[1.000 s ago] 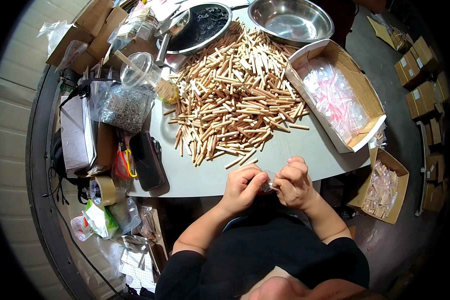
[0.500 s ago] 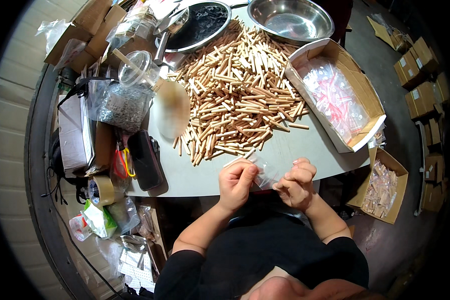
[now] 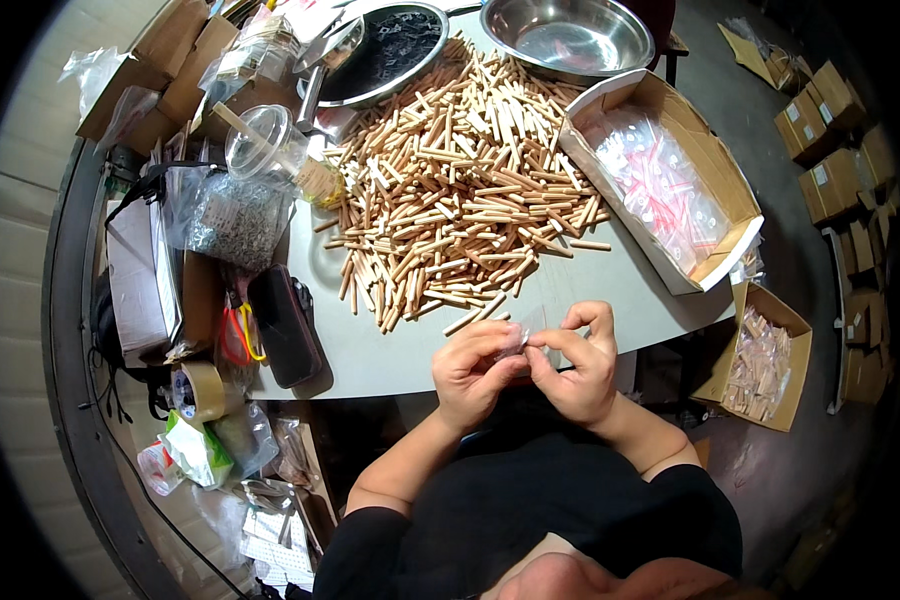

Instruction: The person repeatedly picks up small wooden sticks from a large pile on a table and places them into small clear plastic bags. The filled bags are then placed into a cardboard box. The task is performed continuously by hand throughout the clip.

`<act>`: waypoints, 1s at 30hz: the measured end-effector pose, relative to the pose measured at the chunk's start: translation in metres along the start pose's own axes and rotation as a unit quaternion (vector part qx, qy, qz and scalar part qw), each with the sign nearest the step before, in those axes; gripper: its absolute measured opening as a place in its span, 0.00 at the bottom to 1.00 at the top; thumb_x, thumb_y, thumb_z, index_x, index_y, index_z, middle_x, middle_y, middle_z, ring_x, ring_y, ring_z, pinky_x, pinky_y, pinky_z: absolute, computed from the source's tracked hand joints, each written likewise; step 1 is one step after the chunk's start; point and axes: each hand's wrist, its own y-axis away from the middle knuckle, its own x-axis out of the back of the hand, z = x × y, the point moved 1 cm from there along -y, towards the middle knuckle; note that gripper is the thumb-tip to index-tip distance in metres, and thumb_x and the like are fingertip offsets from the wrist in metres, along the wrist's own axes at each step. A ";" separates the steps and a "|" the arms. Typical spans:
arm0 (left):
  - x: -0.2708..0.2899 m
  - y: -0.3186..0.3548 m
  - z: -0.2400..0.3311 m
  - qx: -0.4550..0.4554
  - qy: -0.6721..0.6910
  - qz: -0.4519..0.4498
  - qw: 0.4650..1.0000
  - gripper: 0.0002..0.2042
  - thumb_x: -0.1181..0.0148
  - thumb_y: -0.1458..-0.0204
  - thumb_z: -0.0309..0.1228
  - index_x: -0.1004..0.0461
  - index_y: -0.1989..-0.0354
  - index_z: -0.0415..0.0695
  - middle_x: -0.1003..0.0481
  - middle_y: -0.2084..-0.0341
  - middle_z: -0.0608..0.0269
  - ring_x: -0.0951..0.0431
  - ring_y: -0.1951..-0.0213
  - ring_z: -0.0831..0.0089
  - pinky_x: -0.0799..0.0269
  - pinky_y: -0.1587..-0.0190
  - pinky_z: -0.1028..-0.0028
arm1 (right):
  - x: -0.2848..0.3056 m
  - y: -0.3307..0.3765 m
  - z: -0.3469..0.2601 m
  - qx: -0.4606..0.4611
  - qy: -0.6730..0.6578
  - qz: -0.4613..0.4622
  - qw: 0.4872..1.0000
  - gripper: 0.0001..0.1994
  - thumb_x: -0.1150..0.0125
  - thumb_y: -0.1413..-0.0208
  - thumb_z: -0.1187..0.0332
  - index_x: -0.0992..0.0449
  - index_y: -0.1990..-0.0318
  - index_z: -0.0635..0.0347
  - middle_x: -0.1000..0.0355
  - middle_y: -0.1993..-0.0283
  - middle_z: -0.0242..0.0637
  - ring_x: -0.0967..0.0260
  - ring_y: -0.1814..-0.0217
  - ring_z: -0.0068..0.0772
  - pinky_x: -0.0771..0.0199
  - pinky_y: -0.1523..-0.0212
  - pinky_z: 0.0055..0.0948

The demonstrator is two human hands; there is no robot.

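Note:
Close together at the table's near edge, both my hands pinch a small clear plastic bag (image 3: 535, 318). My left hand (image 3: 470, 375) is closed, thumb and fingers pressed on the bag's left side. My right hand (image 3: 580, 372) grips the bag's right side between thumb and index finger, its other fingers curled. Whether anything lies inside the bag is hidden by the fingers. Just beyond my left hand, a few short wooden sticks (image 3: 475, 314) lie apart from the big pile of wooden sticks (image 3: 470, 190).
Right of the pile stands a cardboard box of clear bags (image 3: 660, 195) with red strips. Lower right, another carton (image 3: 760, 365) holds bagged sticks. Steel bowls (image 3: 570, 38) stand at the back. A phone (image 3: 284, 325), scissors (image 3: 238, 330), tape roll (image 3: 198, 390) and plastic cup (image 3: 260, 145) crowd the left.
My hands have drawn together and the right hand's fingers have shifted on the bag. A blurred pale round shape left of the pile is gone. The view has shifted slightly.

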 end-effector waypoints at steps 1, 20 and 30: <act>0.000 0.001 0.001 0.020 0.014 -0.004 1.000 0.06 0.34 0.49 0.23 0.20 0.64 0.35 0.21 0.60 0.51 0.22 0.58 0.68 0.28 0.56 0.75 | 0.000 0.000 0.000 -0.002 0.002 0.003 1.000 0.11 0.28 0.63 0.72 0.18 0.67 0.53 0.37 0.63 0.38 0.37 0.61 0.38 0.33 0.61 0.32; -0.008 0.000 0.003 -0.036 -0.119 -0.025 0.992 0.05 0.34 0.47 0.23 0.20 0.64 0.37 0.28 0.64 0.57 0.26 0.62 0.71 0.30 0.59 0.76 | 0.019 -0.006 -0.007 0.043 0.068 0.005 0.997 0.12 0.31 0.63 0.71 0.19 0.65 0.54 0.35 0.58 0.38 0.35 0.56 0.42 0.32 0.55 0.37; -0.009 -0.160 0.031 0.128 0.048 -0.070 0.988 0.06 0.43 0.41 0.26 0.23 0.65 0.36 0.28 0.77 0.68 0.32 0.76 0.82 0.37 0.72 0.82 | 0.029 -0.008 0.026 0.000 -0.007 0.025 1.000 0.10 0.33 0.56 0.72 0.21 0.63 0.59 0.34 0.61 0.40 0.29 0.63 0.41 0.24 0.62 0.33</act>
